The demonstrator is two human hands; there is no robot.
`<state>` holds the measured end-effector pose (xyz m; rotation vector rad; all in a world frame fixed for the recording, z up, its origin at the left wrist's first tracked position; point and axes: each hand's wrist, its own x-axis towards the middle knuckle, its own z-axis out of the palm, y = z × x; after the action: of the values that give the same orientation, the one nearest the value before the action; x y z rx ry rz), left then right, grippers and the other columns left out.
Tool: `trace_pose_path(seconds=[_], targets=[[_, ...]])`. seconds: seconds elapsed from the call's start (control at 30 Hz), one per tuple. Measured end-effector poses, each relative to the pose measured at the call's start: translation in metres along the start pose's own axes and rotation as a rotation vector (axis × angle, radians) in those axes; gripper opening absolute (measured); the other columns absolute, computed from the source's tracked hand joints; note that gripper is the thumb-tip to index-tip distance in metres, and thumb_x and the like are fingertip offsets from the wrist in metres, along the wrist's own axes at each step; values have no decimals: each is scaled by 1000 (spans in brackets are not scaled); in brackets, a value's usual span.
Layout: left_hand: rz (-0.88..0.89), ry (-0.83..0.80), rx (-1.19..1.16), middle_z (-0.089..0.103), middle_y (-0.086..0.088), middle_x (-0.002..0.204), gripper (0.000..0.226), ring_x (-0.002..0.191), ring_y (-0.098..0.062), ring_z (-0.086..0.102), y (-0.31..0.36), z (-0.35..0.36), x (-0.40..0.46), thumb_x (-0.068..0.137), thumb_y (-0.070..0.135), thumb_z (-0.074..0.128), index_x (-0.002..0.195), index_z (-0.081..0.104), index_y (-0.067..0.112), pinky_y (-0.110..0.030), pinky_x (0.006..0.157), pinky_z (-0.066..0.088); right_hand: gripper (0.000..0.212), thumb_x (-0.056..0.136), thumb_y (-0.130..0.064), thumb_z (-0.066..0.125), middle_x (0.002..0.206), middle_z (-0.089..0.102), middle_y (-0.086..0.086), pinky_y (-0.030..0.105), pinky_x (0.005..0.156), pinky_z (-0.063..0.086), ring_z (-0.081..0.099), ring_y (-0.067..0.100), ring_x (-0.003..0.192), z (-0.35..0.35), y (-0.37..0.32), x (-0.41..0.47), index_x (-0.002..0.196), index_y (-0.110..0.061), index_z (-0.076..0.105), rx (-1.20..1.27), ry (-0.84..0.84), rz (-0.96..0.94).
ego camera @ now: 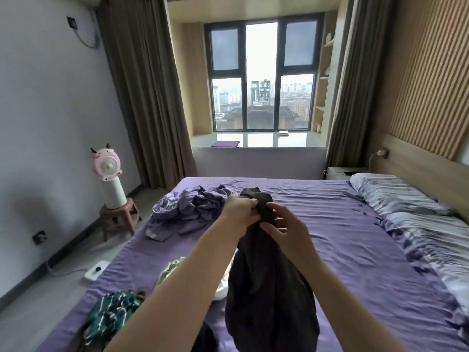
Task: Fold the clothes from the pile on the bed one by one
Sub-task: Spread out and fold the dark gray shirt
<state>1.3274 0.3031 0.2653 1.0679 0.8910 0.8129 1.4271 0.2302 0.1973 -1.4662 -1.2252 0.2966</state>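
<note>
Both grips pinch the dark garment (266, 288) at its top edge: left hand (241, 212) and right hand (286, 229) close together, cloth hanging above the bed (342, 237). Held so narrowly, it may stay bunched and fold crooked, or drag into the striped clothes (111, 316) below.

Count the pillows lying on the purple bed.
2. One grey-and-white patterned pillow lies at the far right by the wooden headboard; a second patterned pillow lies nearer the camera, beside it. Any others past the right edge are out of view.
</note>
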Motion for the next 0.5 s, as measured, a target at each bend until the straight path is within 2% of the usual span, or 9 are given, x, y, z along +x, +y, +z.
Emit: trace_pose_path(seconds=[0.1,0.17,0.23,0.27,0.3,0.33,0.4,0.5], targets=[[116,-115,58,63,-9,78,29,68,-18,65,-6,-8,-1,90,-15,40,83,59,5,-21,57,55,38,80,0,67,88,69,-8,16,76,49,66,9,84,3,-4,3,104,-29,62,74,66,78],[234,-150,175,64,-5,80,24,76,-19,63,-12,-20,1,88,-13,47,87,58,9,-23,62,55,29,83,3,63,92,71,-1,23,81,50,66,13,87,2,-11,8,104,-18,65,173,21,116],[547,30,636,61,-1,88,23,86,-18,59,-16,-40,11,81,1,64,100,58,13,-28,75,50,23,87,4,59,91,71,5,24,81,51,65,12,84,-1,-19,12,106,-7,66,310,-48,147],[723,122,906,60,-1,98,37,96,-18,54,-16,-51,17,76,11,71,110,58,16,-29,85,43,22,88,3,57,90,70,5,24,81,52,64,11,82,-1,-23,15,107,-6,67,357,-80,169],[846,131,1112,58,-2,109,51,106,-20,50,-15,-60,23,73,21,74,121,57,20,-32,93,38,22,89,1,56,89,70,4,23,79,52,64,10,81,-3,-26,17,107,-7,67,380,-116,189],[908,69,1225,57,-2,118,58,113,-21,47,-12,-66,27,72,30,75,127,56,25,-35,98,36,21,91,-1,56,88,69,4,23,76,52,63,10,80,-3,-29,19,107,-8,66,396,-153,209],[916,-116,1200,62,3,117,46,113,-20,52,-6,-74,30,77,39,69,121,62,29,-37,98,39,18,91,-4,56,85,67,4,25,70,50,60,12,77,-3,-31,22,107,-8,64,443,-182,255],[801,-209,1001,71,3,92,17,91,-17,63,6,-72,27,87,32,65,98,72,21,-35,88,46,14,88,-7,62,80,66,3,29,71,48,58,15,76,-1,-28,25,102,-10,62,395,-100,281]])
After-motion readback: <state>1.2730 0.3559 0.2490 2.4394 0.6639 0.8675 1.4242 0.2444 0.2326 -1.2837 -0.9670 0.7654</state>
